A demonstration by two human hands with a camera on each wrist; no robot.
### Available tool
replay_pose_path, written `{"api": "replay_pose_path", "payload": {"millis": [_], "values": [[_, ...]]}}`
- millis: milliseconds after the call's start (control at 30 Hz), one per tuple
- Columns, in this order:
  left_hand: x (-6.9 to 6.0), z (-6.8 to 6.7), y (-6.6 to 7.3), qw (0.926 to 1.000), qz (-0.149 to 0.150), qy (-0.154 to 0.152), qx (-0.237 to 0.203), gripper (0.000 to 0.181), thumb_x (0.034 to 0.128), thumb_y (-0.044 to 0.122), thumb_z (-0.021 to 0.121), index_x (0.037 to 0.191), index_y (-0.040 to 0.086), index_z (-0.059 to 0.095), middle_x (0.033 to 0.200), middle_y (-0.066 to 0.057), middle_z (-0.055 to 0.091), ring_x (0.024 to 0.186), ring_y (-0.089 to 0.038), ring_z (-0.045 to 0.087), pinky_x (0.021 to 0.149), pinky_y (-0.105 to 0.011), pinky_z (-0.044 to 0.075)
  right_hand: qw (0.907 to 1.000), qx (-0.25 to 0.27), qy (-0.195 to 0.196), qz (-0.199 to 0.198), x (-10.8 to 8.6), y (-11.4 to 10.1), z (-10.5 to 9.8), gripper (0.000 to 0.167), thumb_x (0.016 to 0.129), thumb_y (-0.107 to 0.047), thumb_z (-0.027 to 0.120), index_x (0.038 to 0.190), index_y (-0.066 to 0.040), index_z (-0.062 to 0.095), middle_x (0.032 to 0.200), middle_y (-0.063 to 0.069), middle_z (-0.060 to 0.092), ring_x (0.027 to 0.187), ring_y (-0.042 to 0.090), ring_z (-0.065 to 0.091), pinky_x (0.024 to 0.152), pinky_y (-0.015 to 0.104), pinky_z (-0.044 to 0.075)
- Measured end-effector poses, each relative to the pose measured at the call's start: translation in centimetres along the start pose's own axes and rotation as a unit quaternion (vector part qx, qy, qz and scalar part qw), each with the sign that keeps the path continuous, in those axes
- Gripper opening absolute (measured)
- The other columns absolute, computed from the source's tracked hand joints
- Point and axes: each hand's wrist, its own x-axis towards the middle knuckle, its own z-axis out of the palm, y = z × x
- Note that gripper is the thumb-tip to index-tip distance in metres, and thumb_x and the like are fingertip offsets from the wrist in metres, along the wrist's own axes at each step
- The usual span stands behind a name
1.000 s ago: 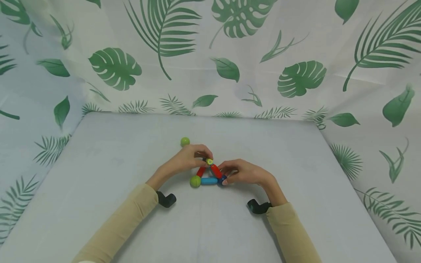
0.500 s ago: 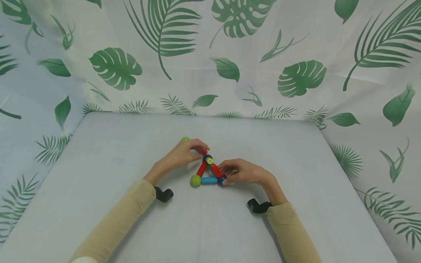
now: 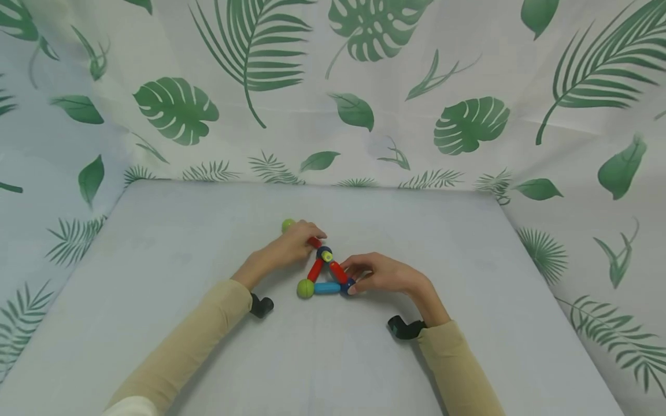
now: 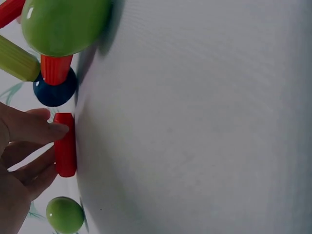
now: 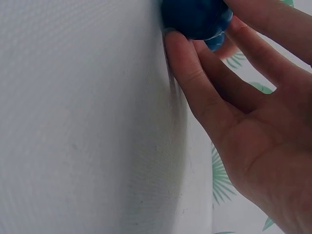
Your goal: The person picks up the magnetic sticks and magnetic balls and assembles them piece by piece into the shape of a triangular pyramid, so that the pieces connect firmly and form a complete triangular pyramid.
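Observation:
In the head view my left hand (image 3: 291, 247) pinches a red rod (image 4: 65, 151) between thumb and fingers; the left wrist view shows a small gap from it to a dark blue ball (image 4: 55, 93). That ball tops a triangle of magnetic rods and balls. Two red rods (image 3: 315, 270) form its sides and a light blue rod (image 3: 327, 288) its base, with a green ball (image 3: 305, 288) at the left corner. A yellow-green rod (image 4: 18, 59) sticks up from the top ball. My right hand (image 3: 385, 274) holds the blue ball (image 5: 196, 17) at the right corner.
A loose green ball (image 3: 288, 225) lies on the white tabletop (image 3: 218, 219) just beyond my left hand. Leaf-printed cloth (image 3: 291, 138) rises behind the table and along both sides. Black wrist mounts (image 3: 404, 327) stick out from both sleeves.
My left hand has left the top ball and shifted back and left, now showing a red rod in its fingers. The right hand keeps its hold. The view has shifted slightly.

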Motion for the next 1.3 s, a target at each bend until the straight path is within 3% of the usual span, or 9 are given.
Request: {"api": "replay_pose_path", "payload": {"millis": [367, 733, 867, 1000, 1133, 1300], "values": [[-0.7, 0.0, 0.0, 0.9975, 0.015, 0.013, 0.068, 0.034, 0.0865, -0.012, 0.067, 0.118, -0.001, 0.074, 0.111, -0.012, 0.071, 0.106, -0.027, 0.061, 0.099, -0.039, 0.053, 1.0, -0.004, -0.001, 0.003, 0.1, -0.1, -0.1, 0.042, 0.092, -0.018, 0.078, 0.132, -0.011, 0.066, 0.12, 0.004, 0.07, 0.108, 0.02, 0.063, 0.096, 0.034, 0.053], [-1.8, -0.3, -0.1, 0.9988, 0.0, 0.01, 0.047, 0.029, 0.0921, -0.004, 0.069, 0.121, -0.003, 0.072, 0.11, -0.013, 0.07, 0.099, -0.023, 0.062, 0.091, -0.034, 0.057, 1.0, -0.008, 0.003, 0.003, -0.1, 0.0, 0.1, 0.043, 0.092, -0.02, 0.077, 0.132, -0.008, 0.065, 0.122, 0.008, 0.069, 0.11, 0.022, 0.063, 0.097, 0.037, 0.052], [-2.7, -0.3, 0.1, 0.9995, -0.006, 0.026, 0.014, 0.029, 0.0927, -0.001, 0.07, 0.121, -0.001, 0.073, 0.11, -0.011, 0.07, 0.098, -0.021, 0.065, 0.088, -0.031, 0.058, 0.9999, -0.012, 0.003, 0.003, -0.1, -0.1, 0.1, 0.043, 0.093, -0.021, 0.077, 0.133, -0.009, 0.065, 0.121, 0.007, 0.069, 0.11, 0.021, 0.063, 0.097, 0.037, 0.052], [-3.9, -0.2, 0.5, 0.9967, 0.002, 0.068, -0.045, 0.027, 0.0911, -0.001, 0.073, 0.119, 0.0, 0.074, 0.11, -0.01, 0.073, 0.095, -0.022, 0.069, 0.085, -0.03, 0.06, 0.9999, -0.015, 0.004, 0.003, 0.0, -0.2, 0.0, 0.043, 0.092, -0.021, 0.078, 0.132, -0.009, 0.066, 0.12, 0.006, 0.069, 0.109, 0.021, 0.063, 0.096, 0.037, 0.052], [-5.3, 0.2, 1.3, 0.9863, 0.003, 0.102, -0.13, 0.028, 0.0899, 0.0, 0.075, 0.117, 0.0, 0.073, 0.112, -0.013, 0.074, 0.095, -0.024, 0.072, 0.082, -0.029, 0.061, 0.9998, -0.018, 0.005, -0.001, 0.0, -0.3, 0.0, 0.042, 0.092, -0.02, 0.078, 0.131, -0.008, 0.066, 0.12, 0.007, 0.07, 0.108, 0.021, 0.064, 0.095, 0.037, 0.053], [-6.6, 1.1, 2.1, 0.9708, -0.014, 0.104, -0.216, 0.029, 0.0908, 0.003, 0.076, 0.119, 0.002, 0.072, 0.117, -0.011, 0.073, 0.101, -0.024, 0.072, 0.086, -0.027, 0.06, 0.9997, -0.021, 0.004, -0.011, 0.0, -0.3, 0.0, 0.041, 0.092, -0.02, 0.078, 0.13, -0.008, 0.066, 0.119, 0.007, 0.07, 0.107, 0.021, 0.063, 0.095, 0.036, 0.053]]}}
